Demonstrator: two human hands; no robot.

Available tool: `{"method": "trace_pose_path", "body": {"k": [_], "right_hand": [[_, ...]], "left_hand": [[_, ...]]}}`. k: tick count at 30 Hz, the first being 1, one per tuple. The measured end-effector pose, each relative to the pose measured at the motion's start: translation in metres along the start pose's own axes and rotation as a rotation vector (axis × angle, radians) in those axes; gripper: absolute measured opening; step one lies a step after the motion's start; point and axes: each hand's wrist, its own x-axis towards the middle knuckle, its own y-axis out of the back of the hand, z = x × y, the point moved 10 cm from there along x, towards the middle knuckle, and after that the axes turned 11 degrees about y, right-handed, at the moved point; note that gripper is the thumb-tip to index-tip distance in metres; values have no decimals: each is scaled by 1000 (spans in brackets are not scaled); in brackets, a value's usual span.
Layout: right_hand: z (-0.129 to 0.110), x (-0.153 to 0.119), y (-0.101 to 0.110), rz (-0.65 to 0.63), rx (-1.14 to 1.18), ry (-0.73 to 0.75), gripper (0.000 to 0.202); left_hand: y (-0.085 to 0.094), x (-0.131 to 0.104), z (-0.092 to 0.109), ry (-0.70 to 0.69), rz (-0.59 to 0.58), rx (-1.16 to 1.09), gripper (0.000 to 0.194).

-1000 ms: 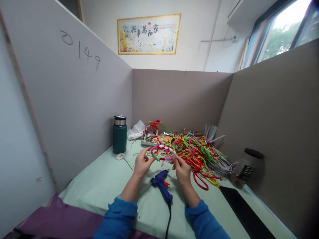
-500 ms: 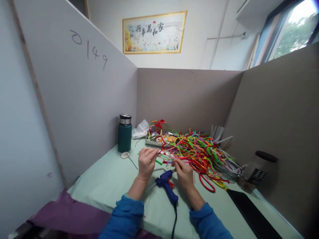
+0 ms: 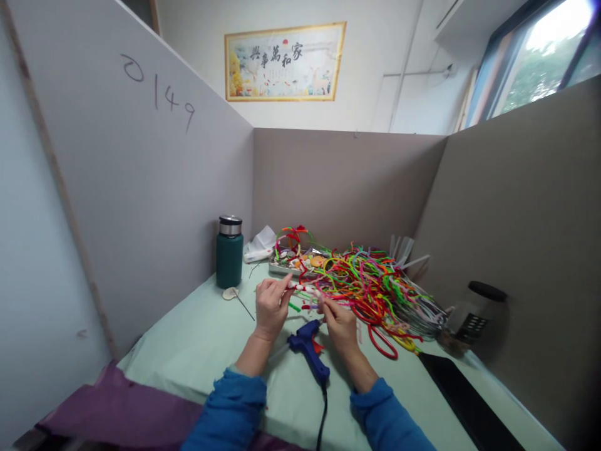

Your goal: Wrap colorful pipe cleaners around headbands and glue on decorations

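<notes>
Between my two hands stretches a red and white twisted pipe cleaner (image 3: 305, 289), held above the table. My left hand (image 3: 271, 305) pinches its left end between thumb and fingers. At its right end, the fingers of my right hand (image 3: 340, 323) are closed on it. A blue hot glue gun (image 3: 310, 354) lies on the table below and between my hands, its red trigger to the right and its black cord running toward me. Just behind my hands spreads a large heap of colourful pipe cleaners (image 3: 366, 282).
A metal tray (image 3: 282, 270) of small pieces stands behind. At left are a green bottle (image 3: 230, 254) and a small pale disc (image 3: 230, 293). Red-handled scissors (image 3: 382, 343), a clear jar with a black lid (image 3: 474, 313) and a black flat strip (image 3: 464, 401) lie right. Grey partitions surround the table.
The whole view has shifted slightly, so everything sits a little further left. My hands keep their hold on the red and white pipe cleaner, with hardly any movement.
</notes>
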Motion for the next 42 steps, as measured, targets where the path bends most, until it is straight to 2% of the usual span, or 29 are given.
{"method": "trace_pose_path", "body": {"k": [10, 16, 20, 24, 27, 32, 36, 42], "right_hand": [[-15, 2, 1, -2, 4, 70, 33], [-1, 0, 1, 24, 53, -6, 33], [12, 0, 7, 90, 143, -116, 39], [19, 2, 9, 141, 301, -219, 42], [24, 3, 10, 188, 402, -270, 42], [29, 2, 7, 212, 527, -302, 38], [23, 3, 2, 176, 565, -297, 36], [22, 0, -8, 127, 647, -359, 38]], "left_hand": [[8, -3, 8, -108, 110, 81, 18], [0, -2, -5, -5, 47, 28, 38], [-16, 0, -30, 187, -73, -27, 31], [-43, -8, -58, 479, -293, -182, 29], [-61, -15, -60, 541, -452, -263, 29], [-79, -27, -54, 583, -634, -338, 32], [-83, -32, -55, 692, -687, -428, 38], [-88, -34, -63, 750, -686, -535, 41]]}}
